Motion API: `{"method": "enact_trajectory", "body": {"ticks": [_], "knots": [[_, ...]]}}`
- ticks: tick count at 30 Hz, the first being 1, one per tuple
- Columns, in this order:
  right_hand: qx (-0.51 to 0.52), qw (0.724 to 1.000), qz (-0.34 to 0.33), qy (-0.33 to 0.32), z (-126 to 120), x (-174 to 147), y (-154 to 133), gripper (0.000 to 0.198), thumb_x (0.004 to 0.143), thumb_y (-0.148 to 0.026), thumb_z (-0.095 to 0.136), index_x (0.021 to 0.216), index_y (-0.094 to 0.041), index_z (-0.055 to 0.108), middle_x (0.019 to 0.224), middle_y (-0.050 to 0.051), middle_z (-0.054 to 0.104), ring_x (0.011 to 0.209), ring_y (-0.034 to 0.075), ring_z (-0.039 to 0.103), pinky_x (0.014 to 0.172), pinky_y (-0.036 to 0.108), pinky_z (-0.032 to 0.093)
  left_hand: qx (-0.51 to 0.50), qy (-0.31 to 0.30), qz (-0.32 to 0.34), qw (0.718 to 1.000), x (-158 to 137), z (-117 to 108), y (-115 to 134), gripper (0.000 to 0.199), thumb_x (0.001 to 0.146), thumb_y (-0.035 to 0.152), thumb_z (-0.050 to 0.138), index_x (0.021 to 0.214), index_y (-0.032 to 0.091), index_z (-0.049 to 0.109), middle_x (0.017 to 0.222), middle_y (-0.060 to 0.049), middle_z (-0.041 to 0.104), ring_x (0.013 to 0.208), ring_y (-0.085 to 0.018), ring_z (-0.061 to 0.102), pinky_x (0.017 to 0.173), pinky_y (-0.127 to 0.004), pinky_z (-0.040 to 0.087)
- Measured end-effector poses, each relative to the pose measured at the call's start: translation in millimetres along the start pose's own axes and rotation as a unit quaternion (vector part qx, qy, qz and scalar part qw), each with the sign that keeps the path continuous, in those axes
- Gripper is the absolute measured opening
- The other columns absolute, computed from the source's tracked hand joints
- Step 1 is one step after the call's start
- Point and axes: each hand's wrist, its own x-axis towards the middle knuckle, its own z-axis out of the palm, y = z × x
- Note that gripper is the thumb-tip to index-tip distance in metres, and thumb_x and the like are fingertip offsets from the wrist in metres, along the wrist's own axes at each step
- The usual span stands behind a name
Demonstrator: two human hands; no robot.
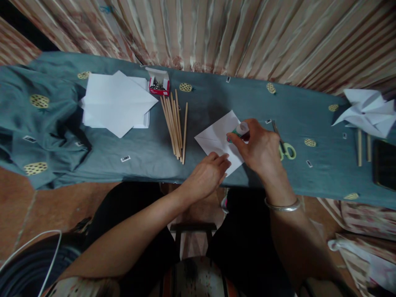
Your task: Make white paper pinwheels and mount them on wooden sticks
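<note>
With 12 o'clock pointing away from you, the white paper square (213, 134) lies cornerwise on the cloth-covered worktop (216, 90), directly ahead of your lap. It should feel light and springy, crease easily and slide on that soft teal cloth, so hold it flat near an edge rather than pinching its middle. Your left hand (210, 171) does so at 6 o'clock, fingers close together and lying on the sheet. At 2 o'clock your right hand (262, 144) has its fingers clamped around a tilted glue stick (241, 129), a smooth, rigid cylinder best gripped round its barrel; you cannot tell whether its tip touches the paper. Faint straight creases run across the sheet and will probably guide any bend. At 3 o'clock sit green-handled scissors (288, 151), hard and thin-bladed; at 9, slim round wooden sticks (173, 128), stiff and likely to roll; at 10, an open card box (160, 88) of shiny metal bits.
</note>
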Motion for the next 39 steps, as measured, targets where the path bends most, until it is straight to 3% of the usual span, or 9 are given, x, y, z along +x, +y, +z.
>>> {"method": "enact_trajectory", "body": {"ticks": [4,10,19,28,39], "knots": [[0.021,1.000,0.001,0.001,-1.7,0.2,2.1,0.027,0.088,-0.043,0.061,0.098,-0.018,0.061,0.075,0.006,0.069,0.068,0.023,0.064,0.064,0.034,0.044,-0.006,0.004,0.002,1.000,-0.7,-1.1,0.0,0.023,0.092,0.014,0.053,0.114,0.011,0.060,0.135,-0.014,0.059,0.108,-0.025,0.055,0.095,-0.042,0.051],[0.085,0.992,-0.084,-0.048,-12.8,-0.3,11.2,0.023,0.091,-0.043,0.057,0.100,-0.022,0.062,0.083,0.006,0.069,0.074,0.024,0.064,0.069,0.036,0.045,-0.011,0.003,0.004,1.000,-1.5,-1.6,-0.5,0.024,0.092,0.013,0.054,0.114,0.011,0.060,0.136,-0.014,0.059,0.107,-0.025,0.054,0.094,-0.042,0.051],[0.087,0.986,-0.101,-0.101,-22.0,0.1,13.8,0.018,0.090,-0.031,0.055,0.104,-0.024,0.063,0.084,0.005,0.067,0.075,0.023,0.064,0.070,0.036,0.046,-0.013,-0.001,0.004,1.000,-2.1,-1.6,-1.2,0.023,0.093,0.014,0.053,0.114,0.011,0.060,0.137,-0.014,0.058,0.106,-0.024,0.053,0.095,-0.041,0.051],[0.066,0.993,-0.086,-0.037,-8.2,2.1,8.6,0.024,0.089,-0.033,0.057,0.108,-0.020,0.060,0.088,0.007,0.070,0.080,0.026,0.065,0.071,0.038,0.046,-0.005,0.005,0.006,1.000,-1.4,0.6,-1.3,0.023,0.092,0.015,0.054,0.114,0.010,0.060,0.135,-0.014,0.059,0.105,-0.025,0.053,0.094,-0.040,0.051],[0.085,0.994,-0.068,-0.006,-4.2,-8.3,5.8,0.020,0.091,-0.037,0.055,0.105,-0.022,0.060,0.090,0.006,0.068,0.086,0.026,0.064,0.077,0.040,0.048,-0.013,0.010,0.005,1.000,-1.7,-0.5,-0.6,0.020,0.093,0.014,0.052,0.111,0.012,0.060,0.133,-0.014,0.060,0.108,-0.025,0.053,0.096,-0.042,0.051]]}}
